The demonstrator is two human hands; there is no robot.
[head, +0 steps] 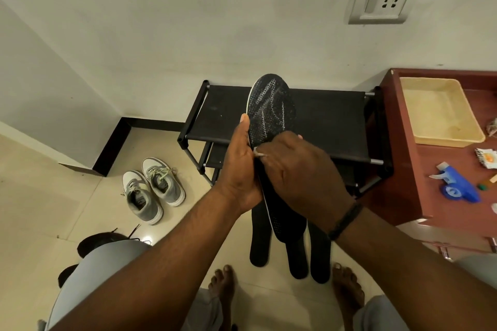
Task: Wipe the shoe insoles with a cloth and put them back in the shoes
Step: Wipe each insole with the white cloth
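One black insole (270, 110) is held up in the middle of the scene, toe end far and high, its mesh face streaked with pale marks. Three more black insoles (293, 258) lie on the floor (40, 209) below it, side by side, heels toward the person's two bare feet (347, 293). Two grey-and-white shoes (153, 188) stand as a pair on the floor to the left, touching each other, laces loose; parts of dark shoes (99, 243) show nearer on the left, too cut off to count.

The left hand (240, 166) grips the raised insole along its left edge — thumb stretched up the rim, palm and fingers wrapped behind. The right hand (298, 169) lies over the insole's middle, back of the hand toward the camera, fingers curled down onto the surface and pinching a small pale cloth (258, 154), of which only a scrap shows at the knuckles. A dark band circles the right wrist.

Behind the hands stands one black shoe rack (330, 115) against the wall. On the right is one reddish wooden table (403, 169) carrying one beige tray (441, 140), one blue tool (457, 188) and a few small bits — too small to name.
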